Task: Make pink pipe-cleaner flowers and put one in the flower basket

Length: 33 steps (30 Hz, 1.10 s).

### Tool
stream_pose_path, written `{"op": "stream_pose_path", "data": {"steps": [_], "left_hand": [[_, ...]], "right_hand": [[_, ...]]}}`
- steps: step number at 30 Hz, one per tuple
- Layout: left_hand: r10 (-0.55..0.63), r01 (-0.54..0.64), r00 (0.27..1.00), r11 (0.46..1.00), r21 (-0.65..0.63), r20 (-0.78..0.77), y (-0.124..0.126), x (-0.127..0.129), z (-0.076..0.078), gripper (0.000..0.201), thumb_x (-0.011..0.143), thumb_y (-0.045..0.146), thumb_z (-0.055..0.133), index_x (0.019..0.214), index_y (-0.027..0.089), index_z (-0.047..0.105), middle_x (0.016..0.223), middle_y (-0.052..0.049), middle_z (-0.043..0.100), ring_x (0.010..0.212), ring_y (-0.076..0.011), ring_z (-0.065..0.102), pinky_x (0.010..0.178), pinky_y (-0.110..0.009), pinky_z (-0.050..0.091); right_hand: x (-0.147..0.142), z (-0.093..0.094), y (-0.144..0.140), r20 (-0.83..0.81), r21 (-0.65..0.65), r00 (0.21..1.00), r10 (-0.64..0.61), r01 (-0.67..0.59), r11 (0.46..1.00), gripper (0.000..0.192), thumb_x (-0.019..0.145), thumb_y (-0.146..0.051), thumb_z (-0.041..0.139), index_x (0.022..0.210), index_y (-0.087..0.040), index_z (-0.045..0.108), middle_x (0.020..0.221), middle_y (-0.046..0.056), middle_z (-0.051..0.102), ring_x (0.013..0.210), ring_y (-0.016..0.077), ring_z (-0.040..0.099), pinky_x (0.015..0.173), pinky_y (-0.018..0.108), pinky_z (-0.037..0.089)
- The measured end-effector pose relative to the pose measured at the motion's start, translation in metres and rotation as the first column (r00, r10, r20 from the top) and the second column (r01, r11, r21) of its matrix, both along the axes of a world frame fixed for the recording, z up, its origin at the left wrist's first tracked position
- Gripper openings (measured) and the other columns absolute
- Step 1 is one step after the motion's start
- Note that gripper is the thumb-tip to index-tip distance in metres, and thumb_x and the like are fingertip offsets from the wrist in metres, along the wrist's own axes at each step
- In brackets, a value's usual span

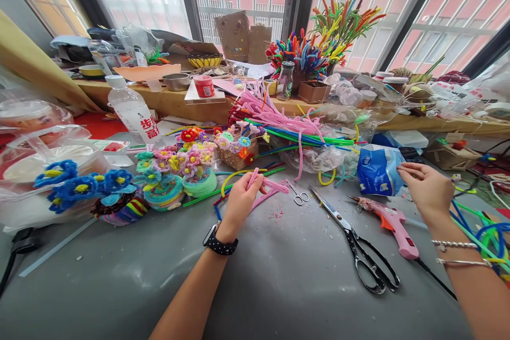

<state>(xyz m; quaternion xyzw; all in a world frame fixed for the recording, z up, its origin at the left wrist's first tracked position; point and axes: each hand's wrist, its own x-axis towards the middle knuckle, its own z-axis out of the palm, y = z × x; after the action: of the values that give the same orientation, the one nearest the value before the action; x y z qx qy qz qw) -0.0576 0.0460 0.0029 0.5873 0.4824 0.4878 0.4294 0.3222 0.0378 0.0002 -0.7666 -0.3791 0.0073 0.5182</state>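
Note:
My left hand (240, 203) is closed around a folded pink pipe cleaner (278, 185), whose loops stick out to the right above the table. With fingers pinched, my right hand (431, 191) grips the right edge of a blue plastic packet (373, 171). Between my hands lie small silver scissors (299, 195) and large black-handled scissors (343, 223). A pink glue gun (395, 226) rests just left of my right wrist, its cord trailing toward the front. Pink fuzz and tiny scraps dot the table beside the small scissors.
Pipe-cleaner flower pots (163, 188) and blue pipe-cleaner flowers (85, 186) stand at left, near a plastic bottle (129, 109). A heap of pink pipe cleaners (266, 109) lies behind. The cluttered ledge holds a glass jar (286, 82) and a red tub (204, 86).

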Motion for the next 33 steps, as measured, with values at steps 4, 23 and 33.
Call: {"op": "stream_pose_path", "data": {"steps": [4,23,33], "left_hand": [[-0.008,0.008,1.0,1.0,-0.014,-0.005,0.0003,-0.0003,0.0001,0.028,0.077,0.04,0.044,0.067,0.017,0.052,0.058,0.003,0.054,0.045,-0.0068,0.036,0.046,-0.02,0.03],[0.015,-0.015,1.0,1.0,0.017,0.002,-0.0006,-0.0003,0.0007,0.029,0.075,0.041,0.047,0.063,0.016,0.055,0.056,0.001,0.055,0.045,-0.0078,0.041,0.047,-0.021,0.032],[0.037,-0.037,0.999,0.999,0.0,0.01,-0.001,0.0008,0.0013,0.029,0.074,0.042,0.048,0.064,0.016,0.055,0.056,0.001,0.056,0.048,-0.0091,0.044,0.048,-0.021,0.034]], "right_hand": [[0.0016,0.0017,0.0027,0.267,-0.103,0.961,-0.069,0.1,0.99,0.022,0.059,-0.029,0.059,0.076,-0.018,0.065,0.064,0.005,0.067,0.068,0.0234,0.062,0.061,0.03,0.041],[0.0001,0.0055,0.0033,0.354,-0.165,0.935,0.012,0.05,0.985,0.015,0.062,-0.016,0.06,0.075,-0.018,0.066,0.064,0.003,0.063,0.06,0.0159,0.055,0.058,0.024,0.036],[0.0009,0.001,0.0032,0.302,-0.078,0.953,-0.036,0.063,0.995,0.014,0.065,-0.024,0.059,0.076,-0.016,0.065,0.05,0.0,0.056,0.048,0.0146,0.051,0.053,0.025,0.036]]}}
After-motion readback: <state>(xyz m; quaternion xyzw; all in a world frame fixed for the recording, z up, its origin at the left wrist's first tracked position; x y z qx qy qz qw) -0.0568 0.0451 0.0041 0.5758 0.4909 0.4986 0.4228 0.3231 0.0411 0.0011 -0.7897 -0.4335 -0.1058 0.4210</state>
